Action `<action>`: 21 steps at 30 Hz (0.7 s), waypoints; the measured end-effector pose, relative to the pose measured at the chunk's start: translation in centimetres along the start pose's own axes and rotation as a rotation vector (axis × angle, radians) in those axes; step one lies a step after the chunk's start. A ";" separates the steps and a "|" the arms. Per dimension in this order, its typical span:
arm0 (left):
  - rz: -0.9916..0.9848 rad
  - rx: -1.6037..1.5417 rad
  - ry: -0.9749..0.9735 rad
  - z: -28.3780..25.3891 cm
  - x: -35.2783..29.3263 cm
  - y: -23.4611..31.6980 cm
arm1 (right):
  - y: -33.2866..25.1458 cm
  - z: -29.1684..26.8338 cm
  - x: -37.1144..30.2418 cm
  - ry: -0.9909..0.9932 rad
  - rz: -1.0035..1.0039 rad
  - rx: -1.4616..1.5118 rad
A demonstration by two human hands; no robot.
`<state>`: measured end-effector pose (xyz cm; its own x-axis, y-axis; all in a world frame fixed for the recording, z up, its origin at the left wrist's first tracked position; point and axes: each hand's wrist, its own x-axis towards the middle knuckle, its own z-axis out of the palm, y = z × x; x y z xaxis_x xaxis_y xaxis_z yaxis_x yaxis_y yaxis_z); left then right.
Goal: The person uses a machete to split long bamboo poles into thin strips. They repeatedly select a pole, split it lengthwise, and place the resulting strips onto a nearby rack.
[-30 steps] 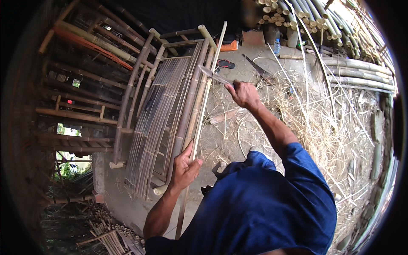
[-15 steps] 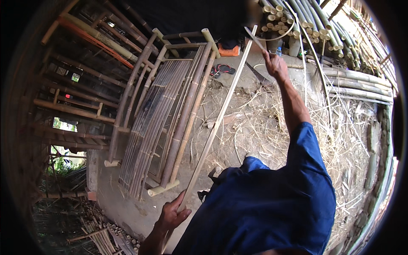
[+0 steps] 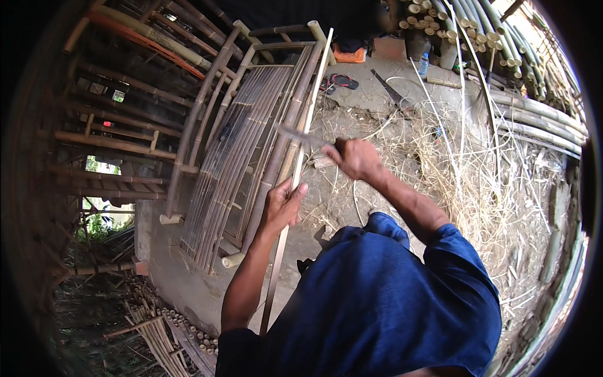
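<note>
While the blue shirt (image 3: 389,295) filled the near view, the long pale bamboo strip (image 3: 299,168) ran slantwise from beside it, through the left hand, to the far corner of the bench. Left hand (image 3: 284,206): closed around the strip, thumb uppermost. Right hand (image 3: 355,158): gripped a knife (image 3: 300,136), blade pointing left and crossing the strip farther along; blade blurred, so contact could not be told. Just left of the strip stood the bamboo bench (image 3: 232,132), its slats set lengthwise; whether strip and bench touched could not be told. To the right, pale shavings (image 3: 468,169) lay tangled over the ground. Farther off lay a saw (image 3: 389,90), with dark sandals (image 3: 342,81) to its left. Beyond these were an orange bag (image 3: 349,55) and a plastic bottle (image 3: 424,63); at far right, bamboo poles (image 3: 477,25) were stacked, cut ends showing.
</note>
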<state>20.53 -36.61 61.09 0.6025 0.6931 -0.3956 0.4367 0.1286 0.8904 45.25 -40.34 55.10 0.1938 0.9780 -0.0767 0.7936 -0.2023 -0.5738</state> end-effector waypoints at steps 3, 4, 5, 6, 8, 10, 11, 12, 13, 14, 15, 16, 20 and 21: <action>-0.069 -0.156 0.099 0.6 2.8 1.5 | -4.1 3.0 -4.1 -0.002 -0.192 0.120; -0.053 -0.160 0.117 1.0 2.9 1.4 | -4.2 3.2 -4.2 -0.016 -0.196 0.152; -0.036 -0.163 0.129 1.5 3.1 1.4 | -4.0 3.1 -4.2 -0.026 -0.196 0.184; -0.018 -0.167 0.143 1.8 3.2 1.3 | -3.6 3.5 -4.0 0.039 -0.227 0.150; -0.019 -0.115 0.098 1.0 3.2 0.8 | -2.5 4.6 -2.9 0.169 -0.290 0.078; -0.007 -0.134 0.087 1.3 2.0 1.6 | -1.1 3.3 -0.2 0.085 -0.047 0.113; 0.012 -0.101 0.043 1.8 0.3 2.2 | 0.9 2.1 1.4 0.120 0.031 0.079; 0.024 -0.064 -0.003 2.2 -1.5 2.6 | 2.9 1.1 2.8 0.140 0.139 0.064; 0.044 -0.027 -0.054 2.3 -2.6 2.7 | 6.1 1.0 3.5 0.302 0.010 -0.036; 0.027 -0.052 -0.048 1.8 -3.2 2.2 | 5.5 0.2 3.3 0.277 0.009 -0.028; 0.013 -0.092 -0.045 1.5 -3.5 1.4 | 4.8 -0.9 2.6 0.247 0.008 -0.036; -0.002 -0.132 -0.043 1.5 -3.3 0.9 | 3.2 -1.2 2.7 0.224 0.063 -0.007; 0.010 -0.101 -0.022 0.9 -4.1 1.9 | -1.6 0.1 -1.3 0.283 -0.504 0.033; 0.013 -0.050 -0.026 0.9 -5.9 1.8 | 0.6 0.9 0.4 0.211 -0.391 -0.080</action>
<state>18.36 -41.12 64.84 0.6255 0.6762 -0.3892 0.3953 0.1555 0.9053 45.32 -40.05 54.01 -0.0227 0.9519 0.3054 0.8712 0.1687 -0.4610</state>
